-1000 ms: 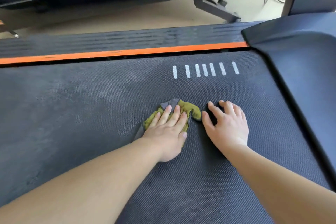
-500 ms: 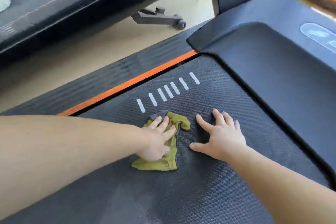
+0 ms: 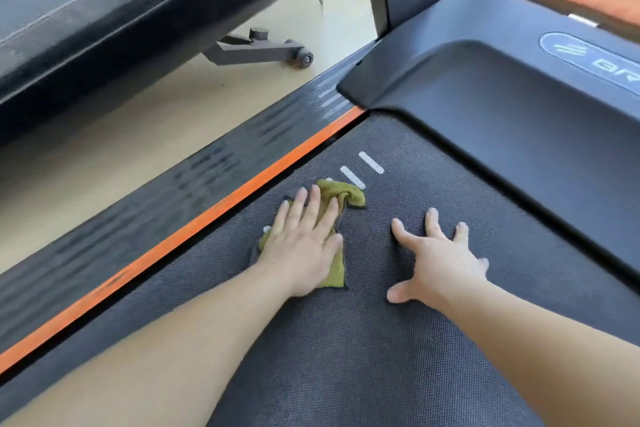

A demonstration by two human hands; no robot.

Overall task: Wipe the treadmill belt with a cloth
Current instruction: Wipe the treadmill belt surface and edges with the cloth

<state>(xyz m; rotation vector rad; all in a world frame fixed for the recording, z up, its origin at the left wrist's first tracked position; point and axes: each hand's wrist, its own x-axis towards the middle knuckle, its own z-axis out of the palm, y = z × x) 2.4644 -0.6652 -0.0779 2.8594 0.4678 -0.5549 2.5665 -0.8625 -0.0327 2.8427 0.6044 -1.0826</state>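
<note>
The olive-green cloth (image 3: 346,196) lies crumpled on the treadmill belt (image 3: 381,357), just on the person's side of the white dash marks (image 3: 370,163). Its far bunched corner touches or covers the nearest dash. The left hand (image 3: 304,246) presses it flat. The fingers (image 3: 313,204) are straight and slightly spread on top of the fabric, not curled round it, and the palm pins most of it down. The cloth's long axis runs roughly along those fingers, from the heel of the hand up toward the dashes. A puckered fold pokes out past the fingertips, and a grey underside or edging shows along its rim. A push forward would therefore probably sweep the cloth straight over the dashes, and this hand is plainly the one to do it. The right hand (image 3: 440,263) rests on bare belt, also nearer the person than the dashes and off to their right, close beside the cloth but not touching it. Its fingers are splayed and straight and hold nothing, so it looks like a brace. The cloth looks thin, soft and limp, likely to ruck up under a sideways drag.
</note>
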